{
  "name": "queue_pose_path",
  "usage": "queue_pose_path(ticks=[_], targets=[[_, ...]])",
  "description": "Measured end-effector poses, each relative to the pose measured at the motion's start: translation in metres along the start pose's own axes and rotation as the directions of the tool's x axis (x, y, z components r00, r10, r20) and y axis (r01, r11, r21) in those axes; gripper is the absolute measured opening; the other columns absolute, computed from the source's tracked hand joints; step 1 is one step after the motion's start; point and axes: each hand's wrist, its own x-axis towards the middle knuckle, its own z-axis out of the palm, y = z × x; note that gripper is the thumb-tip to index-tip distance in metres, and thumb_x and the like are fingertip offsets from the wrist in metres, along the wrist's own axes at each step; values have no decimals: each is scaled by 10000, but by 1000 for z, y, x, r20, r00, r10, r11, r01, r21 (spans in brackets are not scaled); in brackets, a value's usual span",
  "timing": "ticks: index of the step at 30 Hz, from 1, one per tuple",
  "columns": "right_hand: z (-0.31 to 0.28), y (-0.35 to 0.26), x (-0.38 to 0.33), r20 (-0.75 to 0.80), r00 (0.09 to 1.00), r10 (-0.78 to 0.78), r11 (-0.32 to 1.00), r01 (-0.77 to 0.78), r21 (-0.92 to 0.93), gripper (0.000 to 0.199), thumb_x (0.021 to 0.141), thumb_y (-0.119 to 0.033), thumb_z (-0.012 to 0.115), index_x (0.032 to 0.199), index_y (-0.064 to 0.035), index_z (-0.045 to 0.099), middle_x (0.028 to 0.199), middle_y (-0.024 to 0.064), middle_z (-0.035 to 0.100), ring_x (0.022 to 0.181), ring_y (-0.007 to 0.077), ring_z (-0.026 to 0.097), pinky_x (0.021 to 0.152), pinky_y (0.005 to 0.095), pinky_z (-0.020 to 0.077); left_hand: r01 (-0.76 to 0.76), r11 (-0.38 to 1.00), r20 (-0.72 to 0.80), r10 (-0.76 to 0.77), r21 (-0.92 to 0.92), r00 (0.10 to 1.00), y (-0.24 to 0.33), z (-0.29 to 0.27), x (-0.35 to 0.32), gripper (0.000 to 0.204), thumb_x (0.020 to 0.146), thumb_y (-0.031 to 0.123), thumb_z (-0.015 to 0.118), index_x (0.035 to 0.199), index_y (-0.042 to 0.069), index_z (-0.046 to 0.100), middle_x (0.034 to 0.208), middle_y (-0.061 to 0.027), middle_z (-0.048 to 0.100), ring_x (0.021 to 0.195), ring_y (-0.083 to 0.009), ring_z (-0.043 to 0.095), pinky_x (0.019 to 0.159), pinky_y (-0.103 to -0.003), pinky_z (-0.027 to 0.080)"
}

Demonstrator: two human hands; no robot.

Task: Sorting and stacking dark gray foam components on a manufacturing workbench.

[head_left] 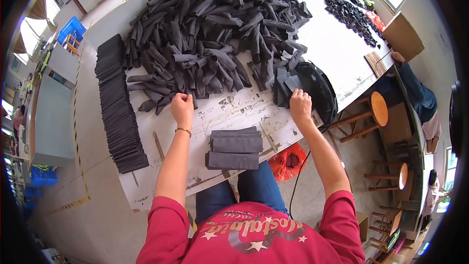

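My left hand (182, 109) is closed at the near edge of a big heap of dark grey fabric tubes (210, 19). Its fingertips meet the heap, and what they pinch is hidden. Farther right, my right hand (300, 103) has its fingers closed on a flat dark grey fabric piece (293, 83). That piece lies over other flat dark pieces (282, 93), beside a round black object (317, 90) with a cord. Two neat stacks of folded dark grey fabric (237, 144) lie on the table in front of my body.
A long row of tightly packed dark pieces (119, 107) runs along the left of the worn white table (234, 110). Small black pieces (351, 17) spread at the far right. Wooden stools (378, 108) and another person (417, 93) are to the right. A red bag (288, 164) sits below the edge.
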Motion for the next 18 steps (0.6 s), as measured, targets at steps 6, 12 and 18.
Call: queue_pose_path(ticks=[6,12,18], targets=[[-7,-3,3,-79,993,-93,994,89,-58,107,823,-130,575,874,-63,640,814,64,636,765,205,639,666,327,505,370,812,237,-291,-451,927,-2,-15,-7,184,927,167,582,967,-13,581,823,-130,664,677,-221,662,579,-297,518],[-6,6,0,-152,985,-77,997,76,-12,91,830,-138,565,878,-71,604,876,80,628,811,221,627,695,341,486,539,445,426,-335,-715,841,-4,-35,-44,168,992,120,471,984,-34,538,823,-130,633,633,-149,590,516,-249,486],[-14,11,8,-336,941,37,979,33,201,153,835,-105,567,957,-42,499,1046,148,594,882,283,617,805,404,473,595,-215,633,-248,-774,734,-8,-62,-75,269,974,225,569,1065,-27,552,870,-118,613,625,-118,503,527,-232,405]])
